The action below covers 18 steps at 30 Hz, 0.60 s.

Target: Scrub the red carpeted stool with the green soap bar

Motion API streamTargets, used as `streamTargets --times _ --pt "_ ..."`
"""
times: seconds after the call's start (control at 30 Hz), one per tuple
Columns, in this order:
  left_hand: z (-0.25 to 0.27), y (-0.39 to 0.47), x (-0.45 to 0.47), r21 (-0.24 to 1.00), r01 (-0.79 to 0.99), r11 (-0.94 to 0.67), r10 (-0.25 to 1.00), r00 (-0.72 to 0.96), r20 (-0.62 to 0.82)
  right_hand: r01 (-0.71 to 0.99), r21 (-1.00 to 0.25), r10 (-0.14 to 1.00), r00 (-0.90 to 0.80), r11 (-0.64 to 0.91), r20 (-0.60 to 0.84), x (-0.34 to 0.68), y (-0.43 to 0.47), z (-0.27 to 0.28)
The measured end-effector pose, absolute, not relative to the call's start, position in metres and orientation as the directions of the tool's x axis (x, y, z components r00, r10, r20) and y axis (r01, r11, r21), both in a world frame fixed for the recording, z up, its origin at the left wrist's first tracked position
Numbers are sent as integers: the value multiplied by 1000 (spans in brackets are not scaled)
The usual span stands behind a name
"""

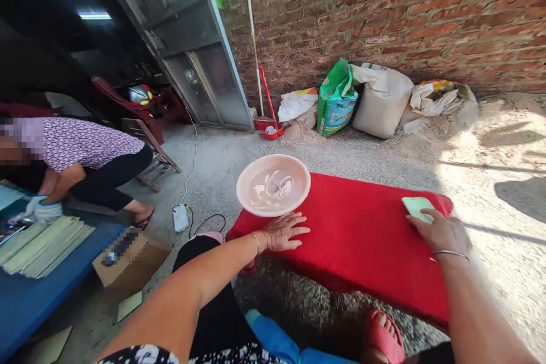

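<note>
My left hand (286, 232) lies flat on a bench draped in red cloth (354, 222), fingers spread, just in front of a pale pink basin (242, 192) of water. Something small and dark shows under the water, too unclear to name. Toward the bench's right end, my right hand (446, 234) grips a light green phone-like slab (417, 206) between thumb and fingers, close above the red cloth. A bracelet circles each of my wrists.
At left, a co-worker (91, 139) in white gloves bends over a blue table (55, 290) with stacked pale strips (45, 247). A cardboard box (132, 259) and a white power strip (180, 218) lie on the floor. Sacks (381, 102) lean against the brick wall (384, 17).
</note>
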<state>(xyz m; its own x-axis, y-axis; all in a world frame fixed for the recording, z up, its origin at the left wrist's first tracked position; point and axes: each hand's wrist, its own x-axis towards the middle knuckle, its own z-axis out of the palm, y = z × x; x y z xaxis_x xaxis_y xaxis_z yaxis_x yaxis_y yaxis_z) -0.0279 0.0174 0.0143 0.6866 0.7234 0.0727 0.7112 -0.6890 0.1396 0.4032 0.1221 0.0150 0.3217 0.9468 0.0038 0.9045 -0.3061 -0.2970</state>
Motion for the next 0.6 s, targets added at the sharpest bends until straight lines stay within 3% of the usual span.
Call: streamTargets --times 0.1,0.17,0.23,0.3,0.4,0.5,0.6 --pt "14 17 -28 154 711 -686 726 684 78 819 -219 843 537 -530 -32 423 116 28" --pt "15 18 -28 164 710 -685 726 683 76 843 -219 864 503 -491 0 411 111 37" --pt "15 18 -28 173 709 -684 727 683 72 921 -266 952 305 -285 37 378 103 42" --pt "16 18 -29 177 710 -682 728 682 69 947 -319 994 14 22 111 328 88 40" --pt "17 18 -29 173 722 -670 738 672 55 828 -365 905 -389 426 174 252 57 35" --pt "20 18 -28 166 735 -657 749 662 32 750 -314 813 -549 582 195 213 37 33" --pt "22 19 -27 157 733 -662 746 665 40 822 -269 865 -475 502 161 241 44 33"
